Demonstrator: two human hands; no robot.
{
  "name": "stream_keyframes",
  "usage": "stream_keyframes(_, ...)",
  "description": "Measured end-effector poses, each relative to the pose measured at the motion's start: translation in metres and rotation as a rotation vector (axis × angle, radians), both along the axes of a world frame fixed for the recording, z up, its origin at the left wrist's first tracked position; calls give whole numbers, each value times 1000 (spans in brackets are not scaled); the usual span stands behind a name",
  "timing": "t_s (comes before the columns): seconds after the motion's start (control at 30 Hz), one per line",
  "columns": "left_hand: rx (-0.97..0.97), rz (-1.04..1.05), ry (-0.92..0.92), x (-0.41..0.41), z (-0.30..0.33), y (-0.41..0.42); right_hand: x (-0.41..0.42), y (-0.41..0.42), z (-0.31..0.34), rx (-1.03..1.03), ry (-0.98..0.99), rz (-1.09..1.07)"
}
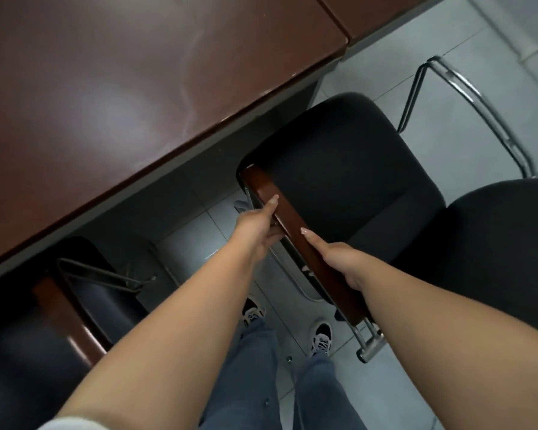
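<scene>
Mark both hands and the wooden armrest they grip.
left hand [257,226]: head view, back of the hand.
right hand [339,256]: head view, back of the hand.
wooden armrest [288,217]: head view, top face between the hands.

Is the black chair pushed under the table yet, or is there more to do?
Not yet. Done: the other chair on the left already sits partly under the table. In hand: the left hand and right hand both grip the wooden armrest of the black chair. Left: its seat lies fully outside the table edge, so it probably needs sliding in.
</scene>
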State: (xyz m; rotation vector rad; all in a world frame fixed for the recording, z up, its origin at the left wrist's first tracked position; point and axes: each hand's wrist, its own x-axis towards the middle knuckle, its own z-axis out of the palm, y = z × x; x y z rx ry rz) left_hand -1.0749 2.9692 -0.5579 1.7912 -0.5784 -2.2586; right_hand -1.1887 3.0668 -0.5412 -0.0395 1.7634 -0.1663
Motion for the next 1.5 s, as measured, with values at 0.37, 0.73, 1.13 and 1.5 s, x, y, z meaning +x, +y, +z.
stream_keyframes(0.37,-69,103,-111,66,-15,-21,82,-29,-27,-69,-87,-81)
stream_keyframes(0.73,-171,299,-101,77,56,31,85,-20,56,-360,56,-139)
stream_keyframes(1.13,-616,532,106,56,233,129,64,29,224,-860,-49,-48)
stream_keyframes(1.5,-855,529,138,31,331,254,15,134,319,-1221,-110,20)
